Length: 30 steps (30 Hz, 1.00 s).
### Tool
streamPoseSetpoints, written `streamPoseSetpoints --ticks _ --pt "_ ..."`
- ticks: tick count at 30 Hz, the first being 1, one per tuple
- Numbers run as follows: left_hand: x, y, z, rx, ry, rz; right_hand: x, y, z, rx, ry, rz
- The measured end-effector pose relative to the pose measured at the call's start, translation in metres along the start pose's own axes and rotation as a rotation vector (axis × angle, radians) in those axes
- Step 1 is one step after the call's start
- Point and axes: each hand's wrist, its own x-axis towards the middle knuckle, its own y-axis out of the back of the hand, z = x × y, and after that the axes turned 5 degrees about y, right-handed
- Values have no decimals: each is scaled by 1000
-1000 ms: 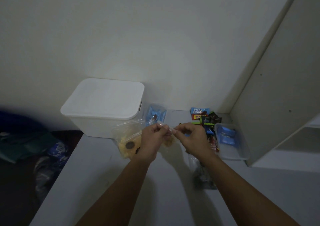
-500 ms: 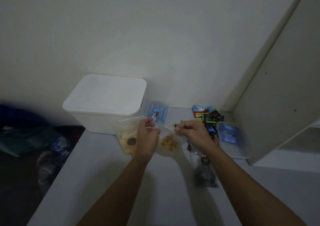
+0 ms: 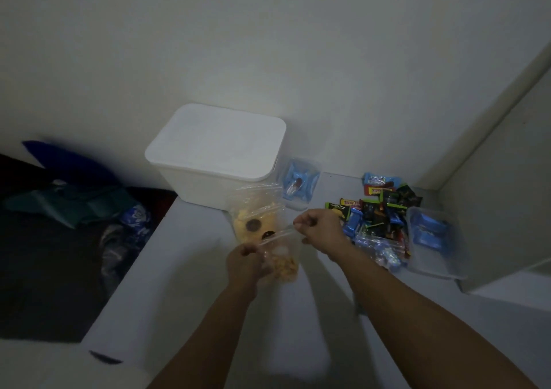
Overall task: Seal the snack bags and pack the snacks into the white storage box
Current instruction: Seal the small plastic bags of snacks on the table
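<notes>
One white storage box (image 3: 214,147) sitting lidded, upper centre. Two clear containers; candy pile (image 3: 378,209) (uncounted) at right. Left hand (image 3: 246,265) and right hand (image 3: 319,229) both pinching zip edge of snack bag (image 3: 283,265), stretching between them, centre frame. Second bag (image 3: 256,218) lying behind. Table (image 3: 190,314) foreground staying free; edge dropping left.

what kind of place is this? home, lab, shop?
Likely a room in a home, dimly lit. A white storage box sits lid-on against a plain wall on a pale table, loose snack packets lie in the corner, and crumpled clothes are piled to the left.
</notes>
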Motion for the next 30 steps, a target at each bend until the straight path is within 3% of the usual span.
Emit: streamPoseSetpoints --ticks 5,9,12,20,25,30 --pt "11 4 5 40 -19 77 15 -15 -9 75 -3 25" --pt "20 6 -1 296 -125 230 20 -15 -3 29 -1 40" --pt "19 2 -6 382 -140 236 20 -5 5 26 0 76" --pt "-3 -55 -18 452 1 -161 5 63 52 -79 -153 262" --pt "-8 -101 -31 587 -51 -347 -18 108 88 -241 -337 436" --pt "-17 -142 -37 695 -24 -525 -39 124 114 -238 -480 419"
